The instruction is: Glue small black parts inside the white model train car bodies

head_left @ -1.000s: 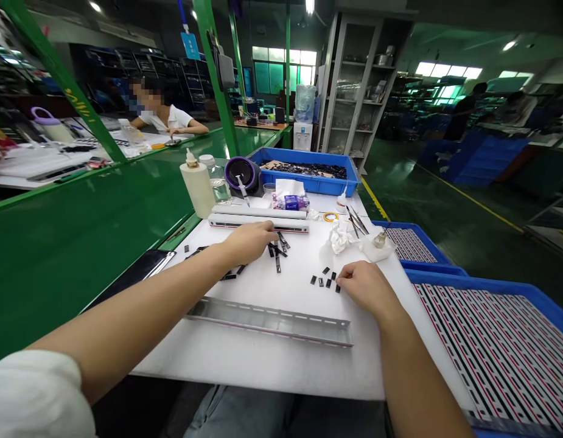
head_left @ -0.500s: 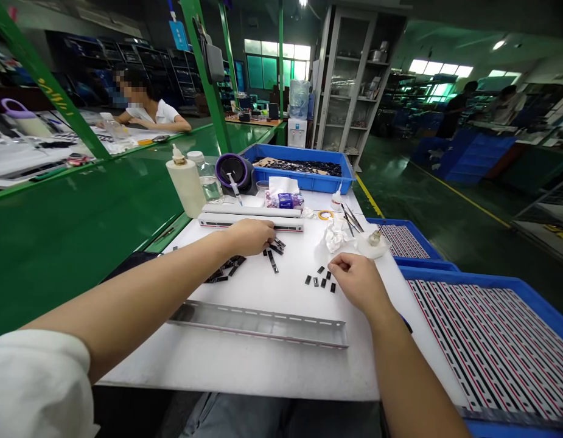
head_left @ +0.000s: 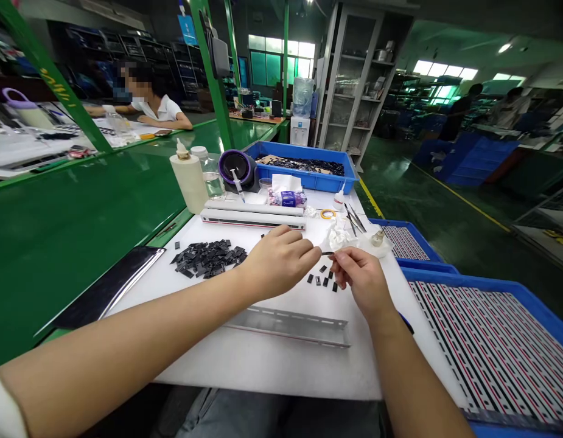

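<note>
My left hand (head_left: pixel 281 258) and my right hand (head_left: pixel 358 277) meet above the white worktop (head_left: pixel 272 359), fingertips almost touching, pinching a thin black strip (head_left: pixel 327 253) between them. Just below them lie several small black pieces (head_left: pixel 322 280). A heap of similar black pieces (head_left: pixel 208 257) sits to the left. A long grey metal channel (head_left: pixel 294 324) lies across the worktop in front of my hands.
At the back stand a cream bottle (head_left: pixel 188 181), a purple-rimmed round holder (head_left: pixel 235 167), white bars (head_left: pixel 252 216), crumpled tissue (head_left: pixel 338 237) and a blue bin (head_left: pixel 304 167). Blue trays of striped strips (head_left: pixel 491 353) sit at right. A person sits beyond the green conveyor (head_left: pixel 80 207).
My left hand lifted off the black pieces near the white bars and came right to meet my right hand, which rose from the small pieces. The heap at left is now uncovered.
</note>
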The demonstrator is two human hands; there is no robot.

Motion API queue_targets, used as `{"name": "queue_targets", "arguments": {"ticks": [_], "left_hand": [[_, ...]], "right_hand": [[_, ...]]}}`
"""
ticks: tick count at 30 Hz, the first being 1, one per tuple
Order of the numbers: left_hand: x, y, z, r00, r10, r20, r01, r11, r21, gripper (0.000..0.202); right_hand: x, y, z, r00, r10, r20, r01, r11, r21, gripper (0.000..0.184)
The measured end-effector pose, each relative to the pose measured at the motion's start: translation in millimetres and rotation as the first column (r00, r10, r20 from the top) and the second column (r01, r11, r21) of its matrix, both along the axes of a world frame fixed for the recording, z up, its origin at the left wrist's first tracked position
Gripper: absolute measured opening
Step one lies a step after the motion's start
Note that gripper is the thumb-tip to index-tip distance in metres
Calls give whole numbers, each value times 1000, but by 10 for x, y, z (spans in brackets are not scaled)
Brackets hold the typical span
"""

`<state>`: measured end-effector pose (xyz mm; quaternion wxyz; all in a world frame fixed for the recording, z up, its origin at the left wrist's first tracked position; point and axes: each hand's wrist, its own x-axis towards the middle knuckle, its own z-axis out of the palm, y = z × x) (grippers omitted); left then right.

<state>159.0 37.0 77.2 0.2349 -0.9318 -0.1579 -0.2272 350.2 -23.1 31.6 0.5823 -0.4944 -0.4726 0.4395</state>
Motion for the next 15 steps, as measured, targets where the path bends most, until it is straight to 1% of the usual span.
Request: {"name": "queue_targets", "arguments": {"ticks": [2,3,4,5,6,7,8,9,10,11,12,13,14,15], "left_hand": [[-28,-6,-18,998,-67,16,66,995,75,17],[-38,-10,-31,995,-93,29,91,993,72,18],[-40,-18,-43,993,-102,63,100,994,36,18],[-35,-32,-54,989,-92,112,96,995,-35,18],[-22,-51,-58,983,-56,172,81,987,-141,17],[-1,-74,-54,974,5,228,59,960,-273,16],[24,-99,-40,961,82,263,35,910,-413,14],[50,-124,-16,950,158,269,14,839,-544,14],[76,-146,15,945,219,245,-5,756,-654,14],[99,-164,51,944,257,205,-23,674,-738,15],[118,-177,87,949,273,160,-39,604,-796,15],[131,-186,118,956,267,123,-48,554,-831,15],[141,-192,141,962,251,106,-45,529,-848,15],[146,-194,155,967,230,105,-32,524,-851,15]], "right_hand": [[11,-6,10,1000,-1,-10,1,1000,5,25],[15,-7,14,1000,-2,-8,2,1000,10,23],[17,-7,16,1000,-5,-6,5,1000,17,21],[19,-7,16,1000,-10,-6,10,1000,28,19],[19,-8,16,1000,-16,-6,17,999,42,17],[19,-9,16,1000,-22,-8,22,998,58,16],[19,-11,15,1000,-25,-13,26,997,77,15],[19,-15,14,999,-27,-18,28,995,95,13],[21,-19,13,999,-28,-23,30,993,114,12],[23,-24,13,999,-28,-30,32,991,129,11],[28,-29,13,999,-26,-41,31,990,137,9],[34,-33,14,998,-16,-61,24,990,136,9],[41,-35,17,996,2,-93,10,992,127,9],[50,-36,22,990,27,-140,-12,994,110,9]]}}
